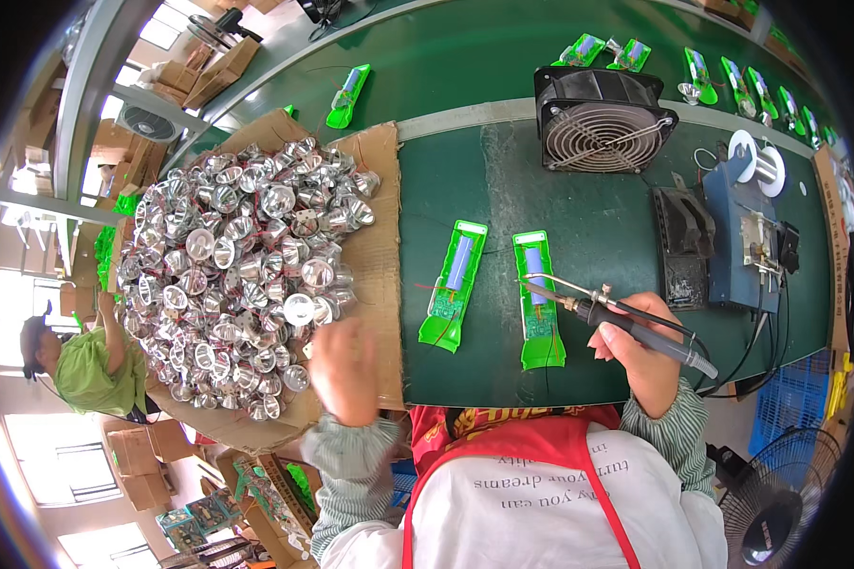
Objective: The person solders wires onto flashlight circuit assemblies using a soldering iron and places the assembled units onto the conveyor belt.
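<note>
My right hand [639, 349] is closed round the dark handle of a soldering iron [651, 343], which has a thin metal tube running along it. Its tip reaches over a bright green flashlight casing [542, 343] with a blue cell and a circuit board inside. Just left of that lies a second green casing [443, 327], fitted alike and with a red wire at its side. My left hand [344, 372], smeared by motion, is at the right edge of a big heap of silvery reflector cups [223, 251]; its fingers cannot be made out.
Cardboard [375, 190] lies under the heap. A black box fan [603, 133] stands at the back of the green bench [446, 171]. To the right are a blue soldering unit [731, 237], a solder spool [759, 166] and a black metal holder [683, 247]. Farther back, several green casings [697, 76] lie along the line.
</note>
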The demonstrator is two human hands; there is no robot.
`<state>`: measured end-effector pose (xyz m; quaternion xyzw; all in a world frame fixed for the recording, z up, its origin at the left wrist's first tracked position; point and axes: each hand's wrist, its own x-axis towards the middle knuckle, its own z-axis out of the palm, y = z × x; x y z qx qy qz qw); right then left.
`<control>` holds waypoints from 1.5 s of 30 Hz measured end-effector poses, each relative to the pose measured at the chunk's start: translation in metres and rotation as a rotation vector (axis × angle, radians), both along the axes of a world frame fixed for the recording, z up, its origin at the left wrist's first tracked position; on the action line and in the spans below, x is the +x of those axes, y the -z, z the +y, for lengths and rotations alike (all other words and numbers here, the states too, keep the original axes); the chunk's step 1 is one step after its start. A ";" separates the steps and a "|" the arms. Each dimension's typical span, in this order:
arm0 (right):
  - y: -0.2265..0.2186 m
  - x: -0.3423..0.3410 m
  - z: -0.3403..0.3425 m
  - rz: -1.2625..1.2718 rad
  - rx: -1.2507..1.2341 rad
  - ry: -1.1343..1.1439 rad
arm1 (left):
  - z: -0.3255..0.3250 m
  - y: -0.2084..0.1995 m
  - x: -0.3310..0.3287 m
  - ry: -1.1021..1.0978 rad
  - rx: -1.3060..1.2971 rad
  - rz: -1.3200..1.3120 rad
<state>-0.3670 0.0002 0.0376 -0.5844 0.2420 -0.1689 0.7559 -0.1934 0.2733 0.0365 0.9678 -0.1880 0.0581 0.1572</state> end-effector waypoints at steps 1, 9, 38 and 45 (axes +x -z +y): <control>0.001 0.000 0.002 -0.015 -0.010 -0.010 | 0.004 -0.005 0.004 0.000 -0.001 0.002; 0.000 0.008 0.018 -0.013 -0.001 -0.081 | -0.008 0.006 0.044 0.398 0.134 -0.415; 0.016 0.064 0.043 0.073 0.042 -0.308 | -0.045 0.024 0.002 0.343 -0.277 0.256; 0.020 0.065 0.041 0.091 0.026 -0.320 | -0.045 0.025 0.003 0.347 -0.280 0.249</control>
